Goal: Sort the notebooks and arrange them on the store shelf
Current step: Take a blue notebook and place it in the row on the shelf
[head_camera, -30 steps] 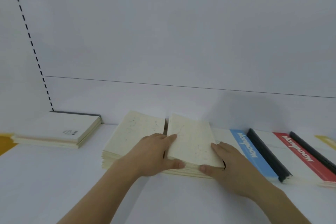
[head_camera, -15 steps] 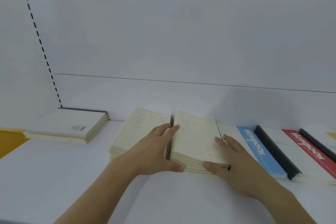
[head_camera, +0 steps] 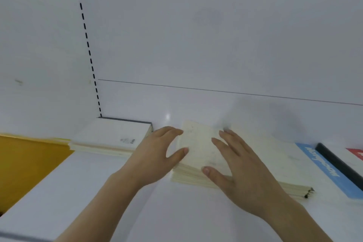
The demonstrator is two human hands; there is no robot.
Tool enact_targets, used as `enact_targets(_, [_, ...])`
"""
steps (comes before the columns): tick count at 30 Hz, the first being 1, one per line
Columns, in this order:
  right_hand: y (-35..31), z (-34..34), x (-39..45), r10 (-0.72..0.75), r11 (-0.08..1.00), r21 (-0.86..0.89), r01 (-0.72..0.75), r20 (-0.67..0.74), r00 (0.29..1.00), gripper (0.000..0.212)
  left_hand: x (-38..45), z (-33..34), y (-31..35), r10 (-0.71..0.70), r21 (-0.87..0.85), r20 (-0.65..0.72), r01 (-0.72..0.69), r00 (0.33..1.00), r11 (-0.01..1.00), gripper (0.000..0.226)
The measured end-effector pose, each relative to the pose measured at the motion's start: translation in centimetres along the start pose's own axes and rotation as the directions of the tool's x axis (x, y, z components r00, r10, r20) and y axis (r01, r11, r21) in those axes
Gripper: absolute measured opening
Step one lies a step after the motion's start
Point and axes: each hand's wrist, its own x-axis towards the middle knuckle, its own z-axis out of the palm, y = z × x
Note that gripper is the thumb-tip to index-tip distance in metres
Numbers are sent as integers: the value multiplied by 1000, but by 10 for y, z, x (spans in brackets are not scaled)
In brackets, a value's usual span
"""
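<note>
Shelf (head_camera: 82, 192) first: white, broad, and carrying every stack in sight. Half a second ago two cream stacks lay side by side with a dark gap between them, one under each hand; that gap no longer shows, and the cream notebooks (head_camera: 198, 155) look pushed up against their right-hand neighbour (the frame is blurred, so the exact seam cannot be told). To the far left sits the white stack with a grey spine (head_camera: 112, 135), apart from them; to the right, the blue-banded notebook (head_camera: 326, 171). The left hand (head_camera: 155, 155) now rests with spread fingers against the cream stack's left edge, gripping nothing. The right hand (head_camera: 241, 171) lies flat on top, fingers splayed. My guess: these stacks are being closed up into one tidy row.
</note>
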Motion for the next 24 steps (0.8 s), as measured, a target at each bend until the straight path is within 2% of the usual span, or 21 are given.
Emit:
enact_targets(5, [-89, 30, 42, -33, 998, 48, 32, 10, 999, 72, -17, -46, -86, -53, 36, -55, 56, 997, 998, 44])
enact_targets(8, [-136, 55, 73, -28, 998, 48, 27, 27, 999, 64, -28, -65, -140, -129, 86, -61, 134, 990, 987, 50])
enact_targets(12, [-172, 98, 109, 18, 999, 31, -23, 148, 989, 66, -42, -75, -188, -237, 282, 73, 208, 969, 937, 71])
enact_targets(15, [-181, 126, 130, 51, 999, -27, -47, 183, 982, 68, -45, -79, -206, -228, 366, 191, 146, 955, 919, 76])
enact_targets(17, [-184, 138, 138, 52, 995, -95, -34, 194, 980, 70, -47, -79, -212, -192, 385, 238, 89, 952, 919, 71])
enact_targets(19, [-185, 144, 140, 15, 988, -153, 5, 125, 992, 65, -50, -78, -217, -148, 376, 225, 54, 963, 925, 64])
enact_targets(21, [-184, 144, 139, -23, 993, -116, 23, -1, 1000, 47, -51, -79, -221, -114, 323, 181, 51, 977, 945, 59])
enact_targets(24, [-182, 138, 137, -36, 998, -60, 33, -50, 998, 34, -50, -81, -228, -83, 212, 106, 59, 991, 975, 58])
